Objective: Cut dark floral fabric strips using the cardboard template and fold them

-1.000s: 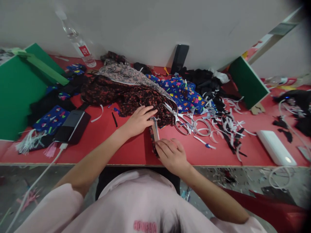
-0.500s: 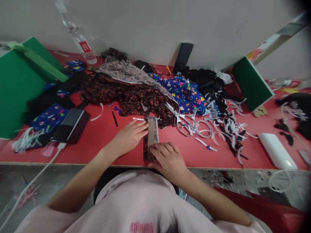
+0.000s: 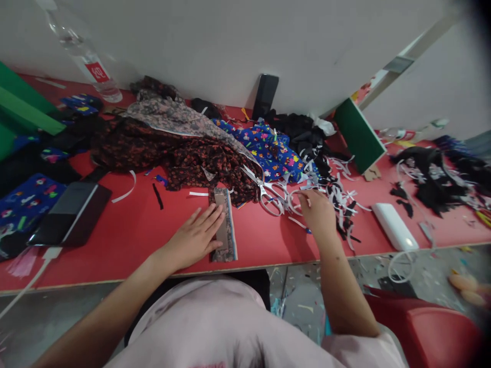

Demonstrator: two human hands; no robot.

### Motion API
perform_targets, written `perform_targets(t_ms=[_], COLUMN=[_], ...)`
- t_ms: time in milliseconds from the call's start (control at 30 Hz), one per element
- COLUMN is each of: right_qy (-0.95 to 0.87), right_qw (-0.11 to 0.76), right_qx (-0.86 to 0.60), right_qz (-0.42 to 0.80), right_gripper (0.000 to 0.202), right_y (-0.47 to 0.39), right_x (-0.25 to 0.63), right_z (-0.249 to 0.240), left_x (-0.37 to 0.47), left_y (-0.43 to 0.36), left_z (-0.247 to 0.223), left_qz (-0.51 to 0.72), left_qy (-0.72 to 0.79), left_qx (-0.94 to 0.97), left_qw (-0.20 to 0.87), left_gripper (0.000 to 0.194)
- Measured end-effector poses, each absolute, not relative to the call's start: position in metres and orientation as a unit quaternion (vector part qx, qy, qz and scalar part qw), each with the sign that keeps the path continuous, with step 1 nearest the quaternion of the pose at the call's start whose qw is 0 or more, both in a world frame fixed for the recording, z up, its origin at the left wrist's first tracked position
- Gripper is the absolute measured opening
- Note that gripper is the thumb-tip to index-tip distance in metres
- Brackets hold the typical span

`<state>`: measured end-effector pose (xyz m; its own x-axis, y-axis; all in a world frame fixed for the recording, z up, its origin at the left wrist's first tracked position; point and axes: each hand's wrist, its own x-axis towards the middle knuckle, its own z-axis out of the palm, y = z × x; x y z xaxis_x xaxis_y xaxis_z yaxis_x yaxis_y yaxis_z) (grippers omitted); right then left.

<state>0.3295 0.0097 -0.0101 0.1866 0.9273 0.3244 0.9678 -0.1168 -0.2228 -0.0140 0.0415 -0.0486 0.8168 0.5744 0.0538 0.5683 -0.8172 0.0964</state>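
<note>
My left hand [image 3: 194, 240] lies flat with its fingers stretched over a grey-brown card strip [image 3: 221, 198]. Beneath the card is a strip of dark floral fabric [image 3: 230, 251] with a pale edge, near the table's front. Further right, my right hand [image 3: 318, 212] pinches the rim of a thin white ring [image 3: 293, 205] that looks like a roll of tape; part of it is behind the fingers. Silver scissors [image 3: 264, 190] lie just left of the ring, blades partly apart on the dark floral cloth [image 3: 207, 158].
Blue printed fabric [image 3: 264, 145] and white and black scraps [image 3: 347, 197] lie behind. A phone [image 3: 265, 94] leans on the wall. At left are a water bottle [image 3: 90, 64] and a black device [image 3: 72, 214] with a cable; a white power bank [image 3: 394, 225] is at right.
My right hand has left the fabric strip and moved right to the white ring. My left hand has shifted onto the card, and the fabric under it lies flatter. The view has turned rightward.
</note>
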Motion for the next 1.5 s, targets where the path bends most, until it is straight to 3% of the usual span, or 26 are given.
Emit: perform_targets(t_ms=[133, 267, 400, 500, 667, 767, 867, 1033, 1200, 1333, 1433, 1500], right_qy=[-0.648, -0.669, -0.639, -0.633, -0.709, -0.755, -0.778, -0.768, -0.720, -0.739, -0.739, -0.740], right_qw=[0.141, 0.092, 0.128, 0.207, 0.230, 0.225, 0.234, 0.240, 0.242, 0.154, 0.058, 0.004], right_qx=[-0.748, -0.738, -0.758, -0.746, -0.647, -0.576, -0.535, -0.535, -0.588, -0.596, -0.573, -0.530], right_qz=[0.007, -0.008, -0.024, 0.013, 0.164, 0.217, 0.233, 0.257, 0.278, 0.273, 0.349, 0.414], right_gripper=[0.022, 0.020, 0.021, 0.022, 0.015, 0.010, 0.006, 0.005, 0.015, 0.014, 0.014, 0.016], right_y=[0.007, 0.001, -0.010, -0.022, -0.033, -0.030, -0.025, -0.021, -0.014, -0.007, -0.003, 0.001], right_x=[0.346, 0.345, 0.339, 0.323, 0.262, 0.232, 0.218, 0.213, 0.216, 0.227, 0.233, 0.228], right_z=[-0.009, -0.017, 0.000, 0.029, 0.053, 0.047, 0.039, 0.032, 0.028, 0.037, 0.048, 0.054], left_x=[-0.015, -0.014, -0.016, -0.015, 0.002, 0.015, 0.020, 0.020, 0.021, 0.007, -0.012, -0.021], left_y=[0.041, 0.041, 0.043, 0.043, 0.031, 0.024, 0.021, 0.017, 0.013, 0.023, 0.037, 0.045], left_z=[-0.051, -0.052, -0.049, -0.034, 0.005, 0.016, 0.013, 0.006, 0.012, 0.011, 0.001, -0.010], left_qz=[0.046, 0.048, 0.056, 0.102, 0.296, 0.344, 0.349, 0.354, 0.342, 0.351, 0.339, 0.270], left_qy=[0.296, 0.297, 0.301, 0.318, 0.398, 0.420, 0.440, 0.458, 0.418, 0.405, 0.447, 0.385], left_qx=[0.954, 0.953, 0.948, 0.929, 0.792, 0.692, 0.641, 0.607, 0.682, 0.728, 0.761, 0.827], left_qw=[0.024, 0.031, 0.081, 0.161, 0.356, 0.476, 0.523, 0.546, 0.492, 0.427, 0.326, 0.309], left_gripper=[0.068, 0.072, 0.074, 0.068, 0.025, 0.023, 0.022, 0.011, 0.008, 0.015, 0.019, 0.020])
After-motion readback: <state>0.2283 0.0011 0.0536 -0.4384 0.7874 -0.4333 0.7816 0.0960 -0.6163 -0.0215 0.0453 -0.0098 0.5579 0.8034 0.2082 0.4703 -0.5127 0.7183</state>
